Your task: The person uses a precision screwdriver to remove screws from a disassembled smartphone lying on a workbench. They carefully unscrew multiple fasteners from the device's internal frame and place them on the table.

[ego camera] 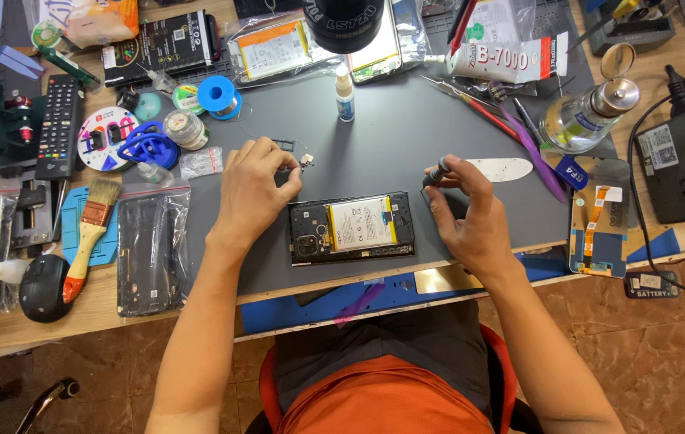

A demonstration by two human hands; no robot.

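Left hand (256,189) pinched a small part (307,163) above opened phone (352,227); right hand (463,210) gripped a screwdriver (437,172); bare grey mat (395,137) lay beyond.

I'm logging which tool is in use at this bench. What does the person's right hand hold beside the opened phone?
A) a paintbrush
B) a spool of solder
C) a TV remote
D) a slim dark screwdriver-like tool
D: the right hand grips a slim dark tool just right of the opened phone; the paintbrush lies untouched far left.
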